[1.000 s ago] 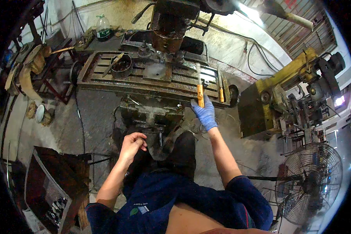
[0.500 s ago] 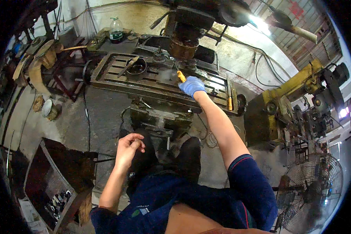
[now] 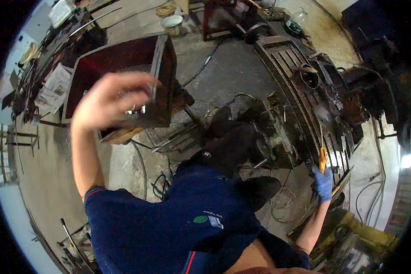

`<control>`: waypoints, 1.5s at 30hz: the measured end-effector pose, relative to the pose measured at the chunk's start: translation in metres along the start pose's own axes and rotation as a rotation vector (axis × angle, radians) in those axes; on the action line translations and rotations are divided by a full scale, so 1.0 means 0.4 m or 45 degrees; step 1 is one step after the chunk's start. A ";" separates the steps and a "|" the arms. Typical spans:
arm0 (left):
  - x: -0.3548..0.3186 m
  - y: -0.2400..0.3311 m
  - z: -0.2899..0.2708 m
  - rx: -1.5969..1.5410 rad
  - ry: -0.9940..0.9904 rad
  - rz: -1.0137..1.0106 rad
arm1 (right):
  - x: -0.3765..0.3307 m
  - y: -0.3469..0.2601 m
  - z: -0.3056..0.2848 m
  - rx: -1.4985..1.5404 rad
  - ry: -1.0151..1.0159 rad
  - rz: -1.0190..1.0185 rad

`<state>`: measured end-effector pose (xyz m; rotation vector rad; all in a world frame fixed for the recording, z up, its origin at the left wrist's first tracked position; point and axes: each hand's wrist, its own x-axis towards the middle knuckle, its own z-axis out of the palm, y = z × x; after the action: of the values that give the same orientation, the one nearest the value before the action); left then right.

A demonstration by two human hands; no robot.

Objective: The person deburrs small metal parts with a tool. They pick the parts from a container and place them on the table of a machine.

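I see my bare left hand [image 3: 109, 98] raised at the left, forearm upright, fingers loosely curled and grasping nothing, in front of a dark red metal box [image 3: 123, 68]. At the right, my blue-gloved right hand [image 3: 324, 182] clenches an orange-handled tool [image 3: 322, 157] at the near edge of the slotted machine table [image 3: 283, 59], its long axis upright, blade pointing away from me.

— The slotted grey metal machine table [image 3: 301, 86] looks dull, greasy and rough.

— And the rust-brown open steel box [image 3: 137, 77]? Matt. The blue rubbery glove on the right hand [image 3: 324, 183] is smooth; the orange plastic-handled tool [image 3: 322, 157] faintly glossy.

— Dark blue cloth shirt [image 3: 169, 228], matt.
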<state>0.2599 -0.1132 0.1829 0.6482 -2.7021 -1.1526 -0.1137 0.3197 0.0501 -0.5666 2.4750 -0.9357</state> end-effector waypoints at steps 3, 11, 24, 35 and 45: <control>-0.070 -0.152 -0.139 0.009 0.498 -0.187 | -0.079 -0.019 0.003 0.101 -0.071 0.053; -0.163 -0.536 -0.247 1.133 0.328 -0.977 | -0.087 -0.088 0.122 0.123 -0.159 -0.086; -0.163 -0.582 -0.180 1.537 0.203 -0.970 | -0.080 -0.031 0.173 -0.121 -0.162 -0.301; -0.055 -0.513 -0.294 1.111 0.916 -0.465 | -0.142 -0.095 0.166 -0.162 -0.388 -0.200; 0.604 0.275 0.152 0.287 0.039 0.489 | -0.174 -0.204 0.112 -0.219 -0.177 -0.327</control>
<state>-0.0114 -0.1111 0.2082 0.1518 -2.7838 -0.7472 -0.0151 0.2762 0.0933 -0.9919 2.4083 -0.7487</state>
